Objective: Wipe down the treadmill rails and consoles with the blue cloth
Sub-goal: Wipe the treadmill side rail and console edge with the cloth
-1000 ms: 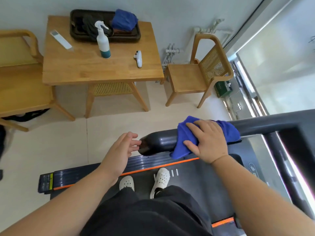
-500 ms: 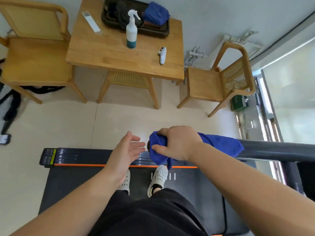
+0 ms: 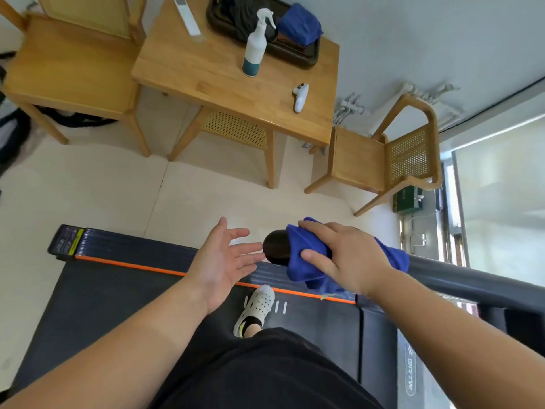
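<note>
The blue cloth [image 3: 306, 258] is wrapped over the dark rail [image 3: 472, 276], right by the rail's round end [image 3: 274, 246], in the middle of the view. Your right hand [image 3: 351, 258] sits on top of it. The fingers curl over the far side and the thumb presses the near side, so you squeeze cloth and rail together. A loose bit of cloth hangs down on the near side.

Your left hand [image 3: 224, 261] is open, with straight fingers and the palm turned toward the round end. It is just beside the end (I cannot tell if the fingertips touch it).

It looks like you are cleaning the tip of the rail. To do it well, pull the cloth left until it covers the whole round end. Then twist your wrist so the cloth rubs all the way round, the underside too. Squeeze firmly and go slowly. Tuck in the loose bit so it does not slip off.

Below you is the treadmill belt [image 3: 118, 296], with a white shoe [image 3: 258, 304] on it. Far off stands a wooden table [image 3: 206, 75] with a spray bottle [image 3: 254, 45] and a dark tray [image 3: 309, 56].
</note>
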